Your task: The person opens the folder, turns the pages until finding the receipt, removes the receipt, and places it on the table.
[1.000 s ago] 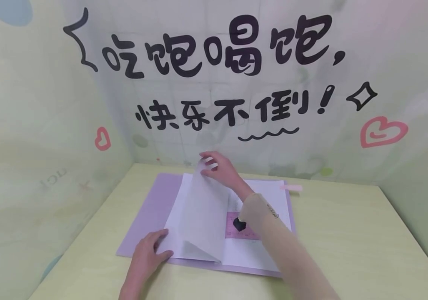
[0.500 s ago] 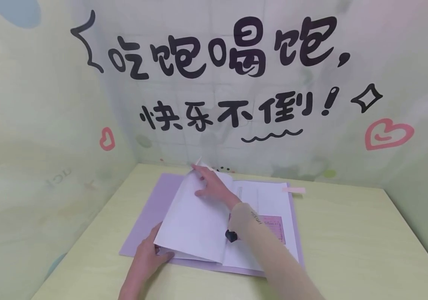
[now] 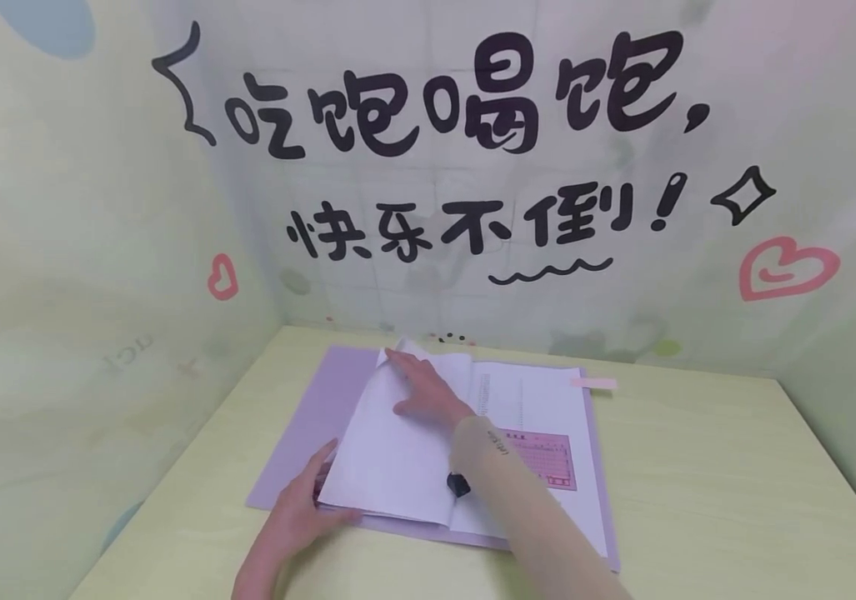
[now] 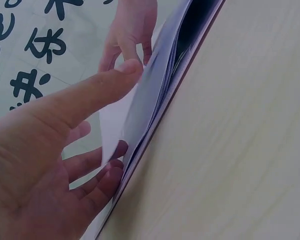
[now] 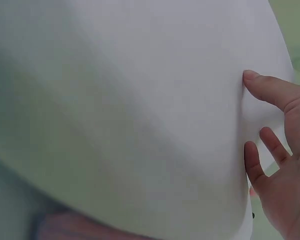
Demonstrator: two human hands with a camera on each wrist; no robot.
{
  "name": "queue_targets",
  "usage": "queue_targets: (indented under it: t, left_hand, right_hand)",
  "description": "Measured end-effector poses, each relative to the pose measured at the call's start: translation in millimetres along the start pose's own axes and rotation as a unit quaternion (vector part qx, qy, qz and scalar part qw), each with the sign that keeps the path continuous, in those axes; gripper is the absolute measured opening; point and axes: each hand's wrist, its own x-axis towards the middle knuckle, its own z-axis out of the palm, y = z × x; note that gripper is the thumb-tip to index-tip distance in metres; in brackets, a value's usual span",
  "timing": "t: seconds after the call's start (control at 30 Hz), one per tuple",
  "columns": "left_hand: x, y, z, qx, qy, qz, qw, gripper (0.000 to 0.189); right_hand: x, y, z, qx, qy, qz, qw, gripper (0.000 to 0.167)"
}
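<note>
In the head view, a purple-covered book (image 3: 315, 417) lies spread on the table. A white page (image 3: 390, 467) is turned over onto its left side, with its upper left corner slightly raised. My right hand (image 3: 428, 387) rests on the upper part of this page, fingers spread. In the right wrist view, its thumb and fingertips touch the page's edge. My left hand (image 3: 300, 504) is at the lower left corner of the pages. From the left wrist view, its thumb (image 4: 105, 87) is extended and its fingertips touch the page edges, above the purple cover (image 4: 162, 120).
On the right page lies a pink printed rectangle (image 3: 548, 458), partly hidden by the right sleeve (image 3: 533, 517). A pink tab (image 3: 594, 383) sticks out past the book's right edge. A small black thing (image 3: 458, 485) shows beside the sleeve. Printed cloth walls (image 3: 428, 283) enclose the table (image 3: 713, 475).
The white page has come down onto the left side, my right hand lowering with it. The pink rectangle shows more. My left hand stays at the lower left corner. The view has shifted slightly.
</note>
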Motion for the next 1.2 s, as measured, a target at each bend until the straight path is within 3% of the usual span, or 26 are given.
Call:
queue_targets:
  t: [0.2,0.37,0.57,0.87,1.2]
  left_hand:
    - [1.1,-4.6,2.7,-0.003,0.017,0.022,0.9996,0.089]
    - [-1.7,-4.1,4.0,0.039,0.035,0.046,0.9976,0.071]
    - [-1.3,-0.2,3.3,0.055,0.023,0.019,0.9981,0.051]
    - [-2.3,0.9,5.2,0.084,0.039,0.058,0.9940,0.047]
    - [-0.1,10.2,3.6,0.104,0.024,0.040,0.9934,0.044]
  right_hand:
    - [-0.7,-3.5,6.2,-0.034,-0.004,0.010,0.9994,0.098]
    - [-2.0,-6.8,7.2,-0.042,-0.010,0.029,0.9986,0.100]
    - [-2.1,-6.8,9.1,-0.104,0.002,0.050,0.9933,0.097]
    - [-7.1,-8.6,6.8,-0.167,0.002,0.048,0.9847,0.060]
    - [-8.4,-7.8,3.9,-0.172,-0.052,0.079,0.9806,0.049]
